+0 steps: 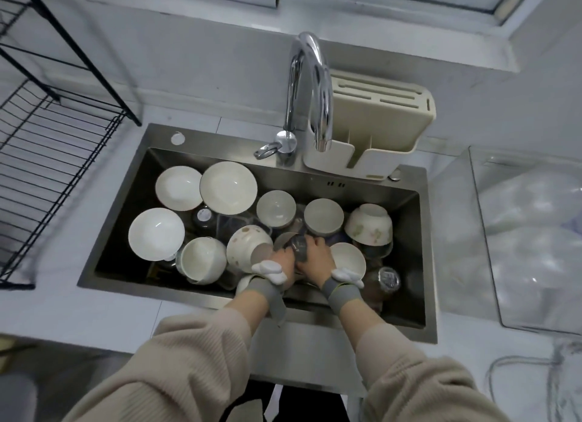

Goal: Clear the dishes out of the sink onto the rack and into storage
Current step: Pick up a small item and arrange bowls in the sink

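Barely begun: left of the sink (422,232) the rack (47,157) sits bare, bowls fill the basin, and my left hand (283,259) and right hand (315,254) together grip 1 glass (297,247).

We reach both arms forward and down, beige sleeves pushed back to mid-forearm, a grey band with a white piece on each wrist. Our left hand (281,258) and right hand (316,254) meet close together, fingers curled around one small grey object (298,247) between them.
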Action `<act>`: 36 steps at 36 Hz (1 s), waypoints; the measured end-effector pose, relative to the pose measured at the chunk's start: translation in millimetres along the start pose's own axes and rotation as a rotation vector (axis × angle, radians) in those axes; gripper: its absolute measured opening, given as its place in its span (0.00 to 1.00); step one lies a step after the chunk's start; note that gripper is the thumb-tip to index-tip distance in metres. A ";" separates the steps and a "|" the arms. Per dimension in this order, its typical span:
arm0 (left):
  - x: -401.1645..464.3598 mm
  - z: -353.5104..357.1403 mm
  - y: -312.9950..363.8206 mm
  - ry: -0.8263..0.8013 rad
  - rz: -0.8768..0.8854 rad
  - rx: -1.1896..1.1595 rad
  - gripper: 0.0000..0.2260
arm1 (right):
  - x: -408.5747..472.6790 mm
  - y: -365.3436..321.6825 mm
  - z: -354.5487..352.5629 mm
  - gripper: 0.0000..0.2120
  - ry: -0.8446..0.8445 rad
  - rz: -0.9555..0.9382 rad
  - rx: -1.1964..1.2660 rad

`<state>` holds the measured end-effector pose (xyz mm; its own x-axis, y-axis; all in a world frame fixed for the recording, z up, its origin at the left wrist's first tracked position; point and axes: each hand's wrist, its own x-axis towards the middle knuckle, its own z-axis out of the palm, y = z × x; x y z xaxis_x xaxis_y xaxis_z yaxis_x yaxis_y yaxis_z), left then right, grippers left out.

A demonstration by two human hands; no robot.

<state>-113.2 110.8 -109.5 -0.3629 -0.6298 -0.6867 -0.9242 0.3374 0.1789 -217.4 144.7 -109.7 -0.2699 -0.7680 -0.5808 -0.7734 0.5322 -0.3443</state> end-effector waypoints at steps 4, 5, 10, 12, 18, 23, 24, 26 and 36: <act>4.6 1.5 1.2 -0.014 0.058 -0.058 0.27 | 7.5 -5.0 6.1 0.29 -0.023 0.046 0.068; 8.8 3.6 -0.8 -0.006 0.062 -0.058 0.27 | 9.5 -6.6 7.5 0.30 -0.038 0.053 0.080; 10.1 5.5 -0.4 0.013 0.067 -0.041 0.25 | 14.2 -9.9 14.4 0.33 0.007 0.158 0.270; 10.9 6.0 -0.2 0.012 0.072 -0.039 0.25 | 14.0 -10.5 18.2 0.33 0.043 0.189 0.316; 10.5 7.8 0.3 -0.002 0.070 -0.016 0.27 | 14.0 -12.3 19.3 0.31 0.077 0.241 0.355; 9.5 9.2 -0.7 0.008 0.077 -0.033 0.27 | 13.3 -14.2 15.7 0.28 0.081 0.259 0.357; 8.6 9.7 -1.0 0.009 0.080 -0.038 0.26 | 12.8 -14.4 15.3 0.28 0.082 0.259 0.361; 6.9 11.0 -1.3 0.012 0.083 -0.049 0.25 | 10.1 -14.3 15.0 0.28 0.096 0.254 0.374; 3.2 9.7 3.3 0.040 0.070 -0.106 0.23 | -10.7 -11.4 14.4 0.29 0.234 0.250 0.444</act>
<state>-116.3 116.7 -117.9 -0.4298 -0.6354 -0.6415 -0.9029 0.3070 0.3009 -197.4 152.0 -110.2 -0.5729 -0.6310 -0.5231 -0.3672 0.7682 -0.5244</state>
